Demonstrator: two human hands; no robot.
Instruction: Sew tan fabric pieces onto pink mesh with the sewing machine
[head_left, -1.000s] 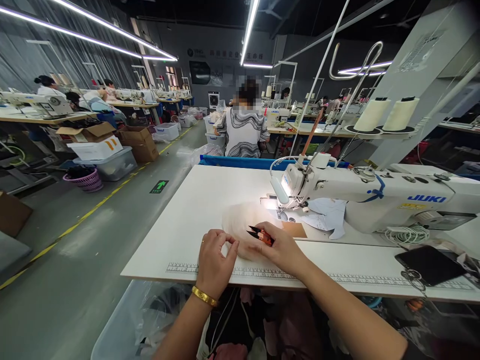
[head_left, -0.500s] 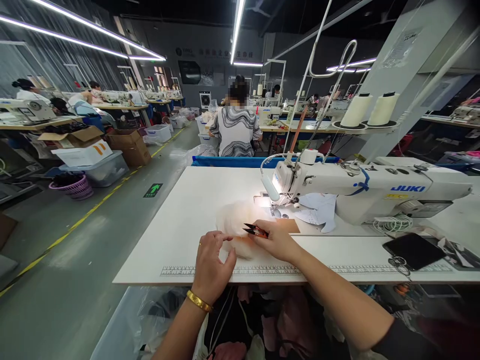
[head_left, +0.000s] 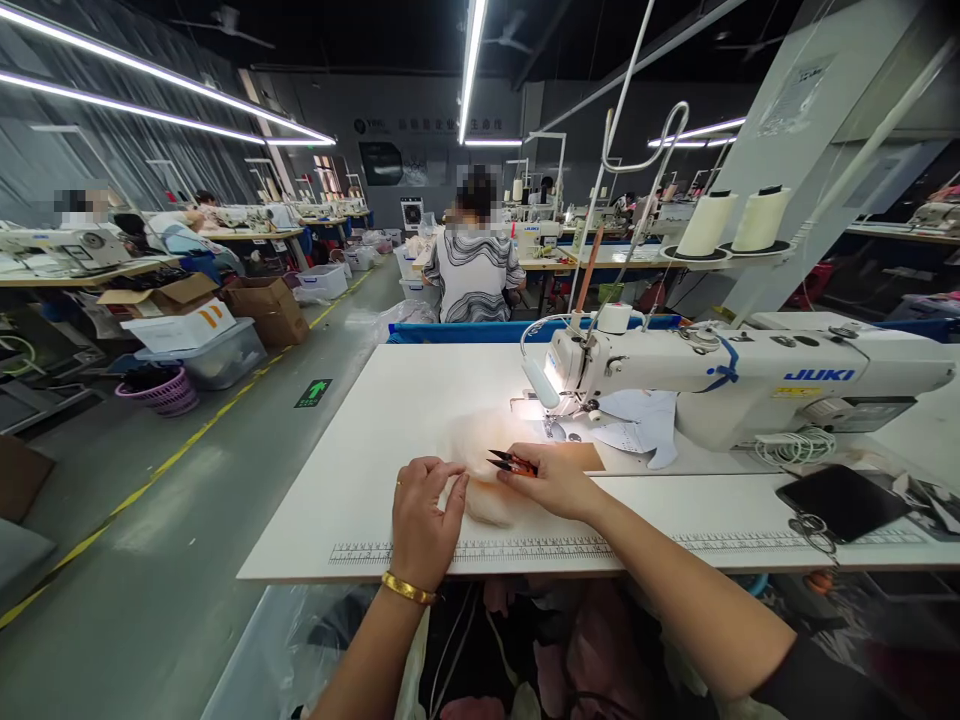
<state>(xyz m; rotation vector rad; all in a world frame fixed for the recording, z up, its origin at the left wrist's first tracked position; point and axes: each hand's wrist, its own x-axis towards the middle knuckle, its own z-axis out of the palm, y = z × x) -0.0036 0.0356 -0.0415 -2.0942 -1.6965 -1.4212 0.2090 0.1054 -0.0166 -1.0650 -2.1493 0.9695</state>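
A soft, pale, sheer piece of fabric (head_left: pixel 491 508), whitish with a peach tint, lies on the white sewing table (head_left: pixel 352 440). My left hand (head_left: pixel 427 515), with a gold bangle at the wrist, is at the fabric's left edge. Its thumb and forefinger are pinched together on that edge. In my right hand (head_left: pixel 551 482) is a pair of thread snips (head_left: pixel 514 463) with dark blades and an orange-red handle. The blades point left over the fabric, and they stand apart. My right fingers hide part of the fabric's right side.
A white JUKI sewing machine (head_left: pixel 720 370) stands at the right, its lamp lit. White pattern pieces (head_left: pixel 641 425) lie under its arm. A ruler strip (head_left: pixel 525 549) runs along the front edge. A black phone (head_left: pixel 840 502) lies at the right. Another person (head_left: pixel 480 270) sits ahead.
My left thumb has come up against the forefinger at the fabric's edge. The right hand keeps the snips in nearly the same place. The whole view has shifted slightly.
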